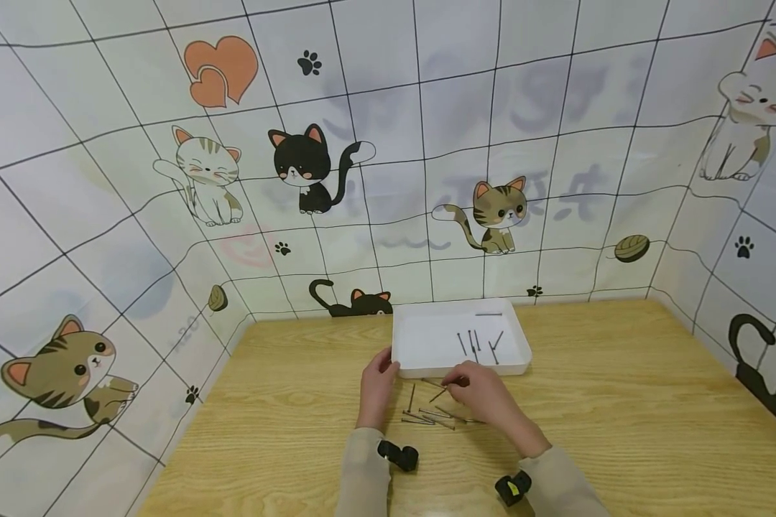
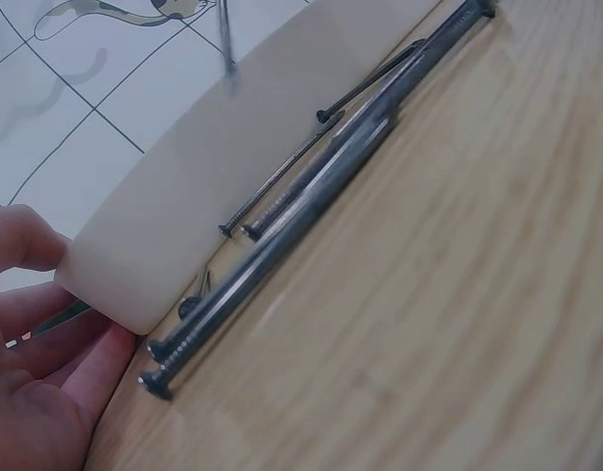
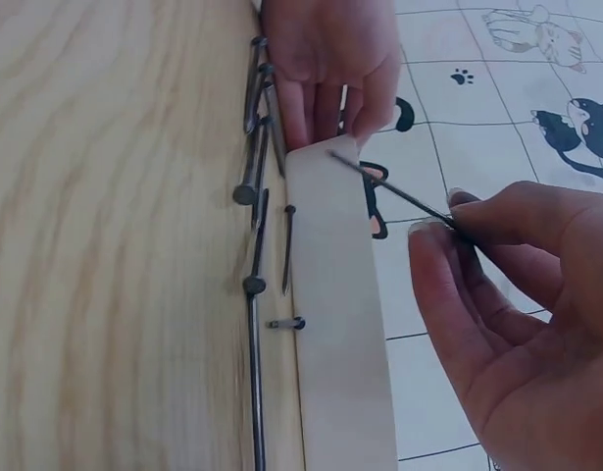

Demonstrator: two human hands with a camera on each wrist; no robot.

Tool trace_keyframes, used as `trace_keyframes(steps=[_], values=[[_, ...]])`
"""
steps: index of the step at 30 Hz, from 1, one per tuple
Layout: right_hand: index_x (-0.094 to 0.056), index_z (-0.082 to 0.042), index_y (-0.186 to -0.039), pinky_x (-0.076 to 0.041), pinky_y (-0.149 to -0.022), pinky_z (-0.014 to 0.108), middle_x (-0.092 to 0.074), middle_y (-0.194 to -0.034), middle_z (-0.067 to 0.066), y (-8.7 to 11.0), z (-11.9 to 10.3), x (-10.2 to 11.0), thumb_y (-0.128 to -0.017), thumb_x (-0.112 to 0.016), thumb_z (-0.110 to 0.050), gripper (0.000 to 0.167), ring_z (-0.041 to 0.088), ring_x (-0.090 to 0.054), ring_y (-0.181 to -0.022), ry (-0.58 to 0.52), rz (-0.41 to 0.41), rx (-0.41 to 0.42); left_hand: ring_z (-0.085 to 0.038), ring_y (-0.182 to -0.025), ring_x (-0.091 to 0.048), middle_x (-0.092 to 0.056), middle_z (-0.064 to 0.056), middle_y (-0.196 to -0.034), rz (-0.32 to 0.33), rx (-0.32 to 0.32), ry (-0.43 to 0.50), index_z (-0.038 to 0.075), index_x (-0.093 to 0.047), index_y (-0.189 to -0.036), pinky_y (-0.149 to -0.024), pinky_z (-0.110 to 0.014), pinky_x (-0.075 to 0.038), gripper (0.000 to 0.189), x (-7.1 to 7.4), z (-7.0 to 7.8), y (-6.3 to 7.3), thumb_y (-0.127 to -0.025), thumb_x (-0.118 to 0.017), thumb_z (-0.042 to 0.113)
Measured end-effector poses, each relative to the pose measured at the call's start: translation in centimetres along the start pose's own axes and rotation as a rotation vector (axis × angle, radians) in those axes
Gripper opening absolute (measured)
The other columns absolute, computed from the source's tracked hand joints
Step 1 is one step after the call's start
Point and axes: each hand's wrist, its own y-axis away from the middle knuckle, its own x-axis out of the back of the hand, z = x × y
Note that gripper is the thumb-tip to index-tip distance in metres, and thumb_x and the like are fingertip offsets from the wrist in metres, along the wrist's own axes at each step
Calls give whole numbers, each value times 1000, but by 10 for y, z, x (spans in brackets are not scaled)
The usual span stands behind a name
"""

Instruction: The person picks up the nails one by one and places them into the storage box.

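Note:
My left hand [image 1: 378, 384] grips the near left corner of a white tray [image 1: 420, 337], thumb near the rim and fingers against the outer wall. Between thumb and fingers, my right hand [image 1: 481, 393] pinches a thin dark nail [image 3: 389, 183], its free end slanting over the tray's front wall in the right wrist view. Several loose nails [image 1: 417, 421] lie in a loose cluster on the table in front of the tray, between the two hands. Inside the tray, toward its right side, several more nails [image 1: 462, 345] are spread about.
A wood-grain table [image 1: 284, 416] carries everything. White grid-patterned sheeting with cartoon cats [image 1: 300, 172] stands behind the tray and along both sides. Each forearm wears a black wrist camera [image 1: 397, 456].

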Motion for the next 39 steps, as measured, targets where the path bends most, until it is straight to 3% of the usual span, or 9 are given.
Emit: trace_keyframes(steps=[10, 15, 24, 29, 35, 39], values=[[-66, -18, -91, -47, -65, 30, -60, -88, -4, -7, 2, 12, -82, -62, -15, 10, 13, -60, -75, -190, 66, -67, -18, -108, -49, -54, -2, -120, -3, 21, -1, 14, -52, -126, -91, -39, -38, 40, 0, 1, 0, -87, -55, 22], [-64, -16, -93, -47, -66, 32, -60, -92, 0, -16, 1, 21, -84, -60, -15, 10, 17, -61, -77, -233, 76, -47, -19, -108, -49, -55, -3, -119, -5, 7, 5, 13, -52, -126, -91, -39, -38, 40, 1, 2, -1, -87, -55, 22], [-64, -10, -97, -48, -67, 32, -58, -97, 3, -40, 5, 30, -86, -58, -14, 13, 18, -59, -84, -159, 98, 28, -19, -108, -49, -54, -4, -119, -1, 3, 13, 13, -52, -126, -90, -40, -38, 40, 1, 2, 1, -87, -55, 22], [-65, -11, -94, -47, -63, 32, -59, -94, 2, -56, 15, 29, -85, -59, -11, 10, 19, -58, -83, -56, 86, 39, -18, -107, -49, -55, -3, -119, 2, 9, 12, 13, -52, -126, -89, -38, -39, 40, 0, 1, 2, -86, -55, 21], [-66, -13, -84, -46, -61, 31, -56, -87, 2, -83, 21, 27, -83, -61, -5, 9, 18, -57, -77, 126, 70, 117, -19, -108, -49, -54, -3, -120, -6, 11, 29, 12, -51, -126, -90, -38, -38, 41, 1, 2, 1, -87, -55, 21], [-67, -12, -82, -45, -64, 32, -55, -85, 2, -98, 21, 23, -82, -59, -2, 13, 17, -54, -74, 258, 13, 184, -18, -107, -49, -54, -3, -120, -2, 13, 30, 13, -51, -126, -90, -38, -38, 41, 0, 2, 1, -86, -55, 21]])
